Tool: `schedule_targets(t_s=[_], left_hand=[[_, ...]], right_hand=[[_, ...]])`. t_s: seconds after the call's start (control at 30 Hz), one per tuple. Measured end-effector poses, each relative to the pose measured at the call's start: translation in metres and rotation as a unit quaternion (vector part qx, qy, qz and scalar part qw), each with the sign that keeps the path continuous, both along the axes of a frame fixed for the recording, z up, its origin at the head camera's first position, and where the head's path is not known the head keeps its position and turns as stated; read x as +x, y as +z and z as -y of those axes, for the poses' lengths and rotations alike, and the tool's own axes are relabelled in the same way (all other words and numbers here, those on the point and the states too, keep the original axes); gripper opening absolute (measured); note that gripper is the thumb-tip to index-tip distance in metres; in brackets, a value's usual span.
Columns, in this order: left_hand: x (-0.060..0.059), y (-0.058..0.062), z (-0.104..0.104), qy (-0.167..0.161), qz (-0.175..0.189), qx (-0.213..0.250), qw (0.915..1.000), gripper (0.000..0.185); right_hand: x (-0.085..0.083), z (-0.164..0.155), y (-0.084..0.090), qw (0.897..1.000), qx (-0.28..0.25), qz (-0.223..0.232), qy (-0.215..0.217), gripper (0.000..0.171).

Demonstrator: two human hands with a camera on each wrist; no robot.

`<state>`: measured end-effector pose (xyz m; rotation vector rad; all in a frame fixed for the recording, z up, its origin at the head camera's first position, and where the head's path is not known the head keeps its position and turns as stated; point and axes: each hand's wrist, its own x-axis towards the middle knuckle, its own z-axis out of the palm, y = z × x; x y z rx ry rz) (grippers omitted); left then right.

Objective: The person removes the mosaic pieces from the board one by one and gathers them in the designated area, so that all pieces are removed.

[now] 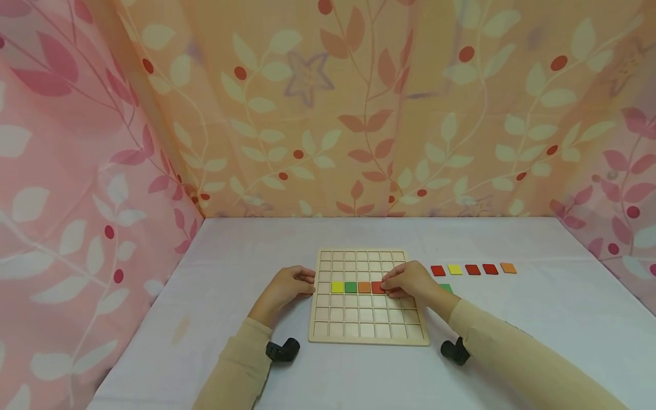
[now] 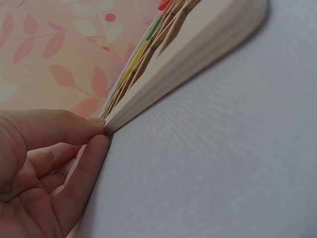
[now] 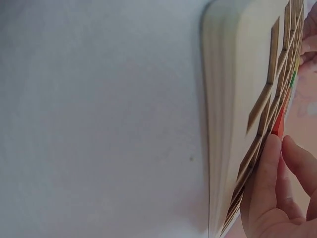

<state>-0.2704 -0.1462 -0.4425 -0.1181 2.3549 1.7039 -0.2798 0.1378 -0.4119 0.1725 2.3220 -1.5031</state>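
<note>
Red tile (image 1: 377, 287) looks thin, light and stiff; right hand (image 1: 410, 282) pinches its edges, left hand (image 1: 287, 285) pinches the board (image 1: 366, 333)

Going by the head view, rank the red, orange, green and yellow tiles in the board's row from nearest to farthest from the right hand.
1. Red tile, under the right hand at its fingers.
2. Orange tile, next to its left.
3. Green tile, further left.
4. Yellow tile, leftmost, nearest the left hand.
</note>
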Motion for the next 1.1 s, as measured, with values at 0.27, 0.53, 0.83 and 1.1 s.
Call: schedule_targets(t_s=[0.27, 0.53, 0.83, 1.1], left_hand=[[0.0002, 0.0014, -0.001, 0.003, 0.0, 0.021, 0.9998, 0.037], [-0.0009, 0.0002, -0.0005, 0.007, 0.005, 0.01, 0.9999, 0.035], [-0.0006, 0.0001, 0.0007, 0.008, 0.002, 0.003, 1.0, 0.033], [-0.0005, -0.0002, -0.0001, 0.007, 0.003, 0.01, 0.9999, 0.032]], right_hand=[[0.0, -0.0005, -0.0014, 1.0, -0.017, -0.014, 0.005, 0.016], [-0.0011, 0.0013, -0.0019, 1.0, -0.02, -0.012, 0.005, 0.018], [-0.0018, 0.0047, -0.0023, 1.0, -0.006, -0.006, -0.004, 0.018], [0.0001, 0.0025, -0.0024, 1.0, -0.013, 0.002, -0.013, 0.019]])
